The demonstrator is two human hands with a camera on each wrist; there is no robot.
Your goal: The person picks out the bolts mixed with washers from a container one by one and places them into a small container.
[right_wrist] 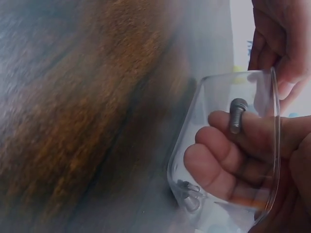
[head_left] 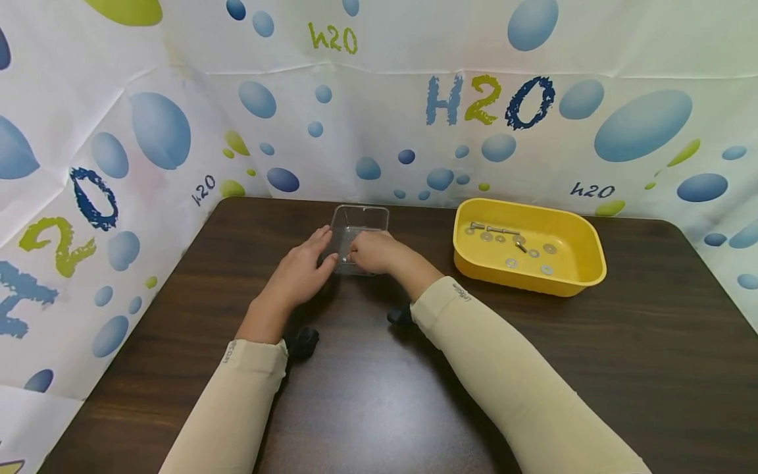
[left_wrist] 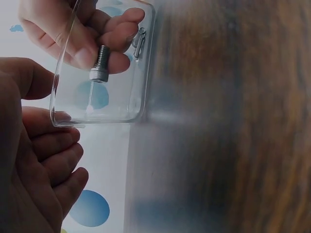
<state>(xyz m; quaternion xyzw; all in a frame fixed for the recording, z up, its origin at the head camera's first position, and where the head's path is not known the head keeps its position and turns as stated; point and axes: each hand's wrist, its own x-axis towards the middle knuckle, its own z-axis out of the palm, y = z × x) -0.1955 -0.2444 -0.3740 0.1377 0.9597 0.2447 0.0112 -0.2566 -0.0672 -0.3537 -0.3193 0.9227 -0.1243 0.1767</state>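
Note:
A clear plastic box (head_left: 362, 209) stands on the table between the two hands. My right hand (head_left: 374, 252) reaches inside it and pinches a socket-head bolt (right_wrist: 237, 116) between thumb and finger. In the left wrist view the bolt (left_wrist: 100, 64) has its head toward the near wall of the box. More small metal hardware (right_wrist: 189, 194) lies at the bottom of the box, its exact kind unclear. My left hand (head_left: 302, 268) rests against the box's left side and near corner, fingers mostly straight and thumb spread, touching the wall.
To the right stands a yellow tray (head_left: 577, 276) holding several washers (head_left: 549, 249) and a few bolts (head_left: 502, 230). Both stand on a dark wood table (head_left: 639, 342). A printed white sheet (head_left: 385, 105) hangs behind and along the left side. Dark wrist devices (head_left: 303, 343) sit under the cuffs.

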